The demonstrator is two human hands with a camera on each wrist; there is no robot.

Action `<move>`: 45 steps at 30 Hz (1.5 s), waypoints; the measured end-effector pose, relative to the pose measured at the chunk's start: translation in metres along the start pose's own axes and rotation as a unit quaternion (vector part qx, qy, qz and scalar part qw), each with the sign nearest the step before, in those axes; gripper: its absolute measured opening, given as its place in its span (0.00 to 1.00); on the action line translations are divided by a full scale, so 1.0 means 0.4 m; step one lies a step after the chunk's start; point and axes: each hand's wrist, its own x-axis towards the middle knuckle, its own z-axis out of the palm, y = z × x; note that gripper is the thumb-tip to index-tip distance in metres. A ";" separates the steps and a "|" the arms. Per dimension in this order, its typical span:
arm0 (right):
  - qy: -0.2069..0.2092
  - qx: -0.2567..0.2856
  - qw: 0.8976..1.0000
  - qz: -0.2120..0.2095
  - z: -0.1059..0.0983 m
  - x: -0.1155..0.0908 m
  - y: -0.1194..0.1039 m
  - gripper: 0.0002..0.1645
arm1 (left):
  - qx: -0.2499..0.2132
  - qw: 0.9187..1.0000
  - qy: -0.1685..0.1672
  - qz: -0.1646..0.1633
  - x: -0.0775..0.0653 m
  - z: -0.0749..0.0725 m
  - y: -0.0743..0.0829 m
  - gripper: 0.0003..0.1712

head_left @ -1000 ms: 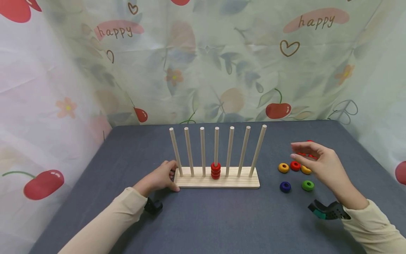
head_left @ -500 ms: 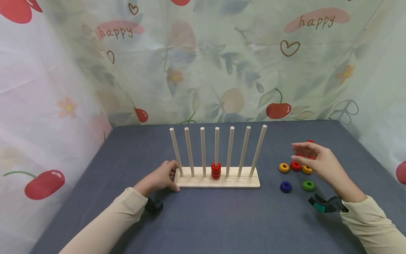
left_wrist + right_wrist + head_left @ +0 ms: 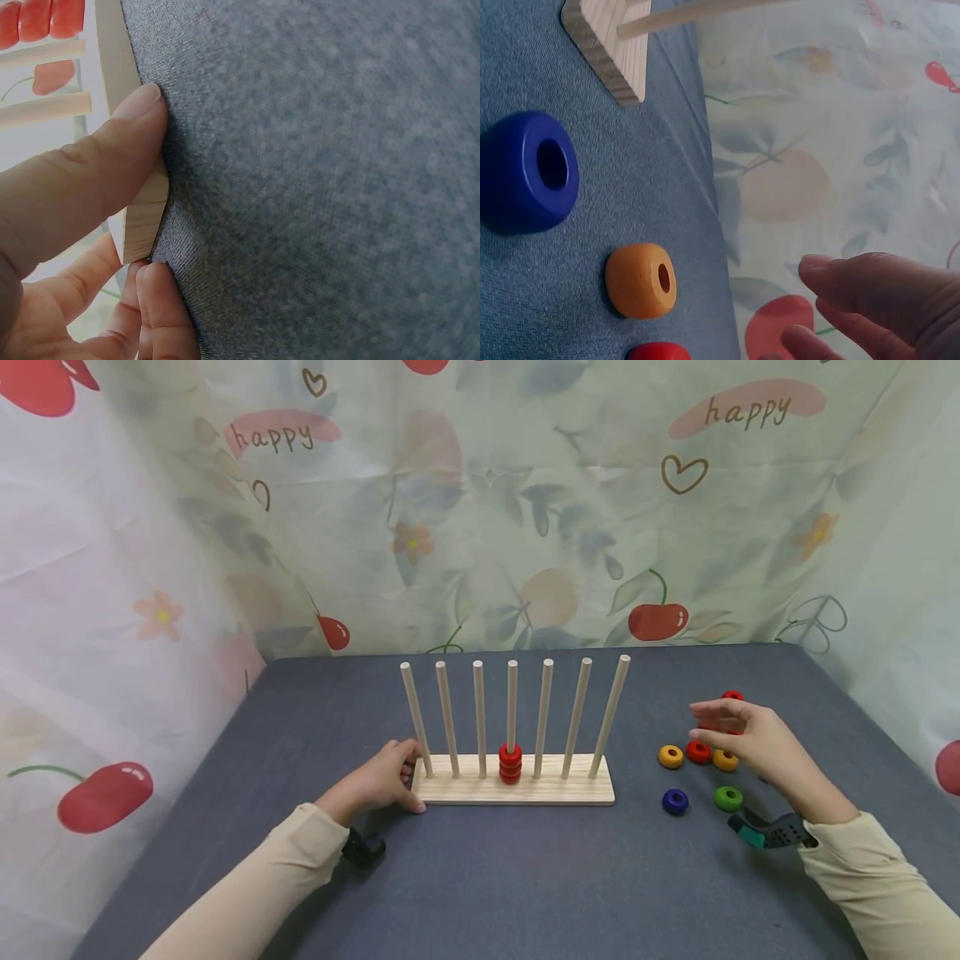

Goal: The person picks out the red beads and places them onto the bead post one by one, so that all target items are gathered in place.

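A pale wooden stand with several upright pegs stands mid-table. Three red beads are stacked on its middle peg. My left hand grips the stand's left end; in the left wrist view the thumb lies along the front edge and the fingers curl by the end. Over the loose beads at the right, my right hand hovers with relaxed, parted fingers and nothing visible between them. Below it lie a red bead and a yellow bead; more red beads behind are partly hidden by the fingers.
Nearer the front of the dark table are a blue bead and a green bead. Another yellow bead lies toward the stand, and a red bead farther back. Printed curtains enclose the back and sides.
My right wrist and forearm have shifted slightly forward and left, the fingers staying over the beads. More of the rear red bead shows. My left hand and the stand have not moved.
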 end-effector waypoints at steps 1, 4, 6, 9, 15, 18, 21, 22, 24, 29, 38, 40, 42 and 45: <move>-0.004 -0.003 1.000 0.001 0.000 0.003 0.002 0.40 | 0.000 1.000 -0.001 0.000 0.000 0.000 0.000 0.38; -0.017 -0.004 1.000 0.006 -0.001 0.009 0.006 0.41 | -0.001 1.000 -0.002 0.000 -0.001 -0.001 0.002 0.38; -0.024 -0.002 1.000 0.010 -0.001 0.013 0.009 0.41 | -0.003 1.000 -0.003 0.000 -0.002 -0.002 0.004 0.38; -0.032 0.002 0.999 0.013 0.000 0.020 0.016 0.41 | -0.004 1.000 -0.004 0.000 -0.002 -0.003 0.004 0.38; -0.041 -0.006 0.999 0.014 0.003 0.033 0.038 0.36 | -0.003 1.000 -0.003 -0.003 0.000 -0.002 0.002 0.38; -0.049 -0.005 0.999 0.011 0.007 0.037 0.048 0.34 | -0.005 1.000 -0.002 -0.008 0.001 -0.001 0.002 0.37; -0.054 -0.007 0.999 0.006 0.008 0.039 0.053 0.33 | -0.004 1.000 -0.002 -0.006 0.001 0.000 0.000 0.37; -0.055 -0.007 0.998 0.006 0.007 0.040 0.054 0.33 | -0.004 1.000 -0.002 -0.006 0.000 0.000 0.000 0.37; -0.058 -0.009 0.998 0.004 0.005 0.041 0.056 0.34 | -0.004 1.000 -0.001 -0.005 0.001 0.001 0.000 0.38; -0.067 -0.015 0.998 0.003 0.003 0.044 0.064 0.34 | -0.004 1.000 0.001 -0.001 0.001 0.001 -0.002 0.38; -0.085 -0.034 0.996 0.006 0.002 0.051 0.078 0.35 | -0.003 1.000 -0.003 0.005 0.000 -0.002 -0.004 0.38; -0.088 -0.037 0.995 0.006 0.002 0.052 0.081 0.35 | -0.004 1.000 -0.004 0.005 0.000 -0.003 -0.004 0.38; -0.092 -0.035 0.995 0.007 0.003 0.053 0.083 0.35 | -0.004 1.000 -0.004 0.005 0.000 -0.002 -0.004 0.38; -0.099 -0.034 0.994 0.011 0.006 0.055 0.086 0.35 | -0.004 1.000 -0.002 0.003 0.000 -0.001 -0.005 0.38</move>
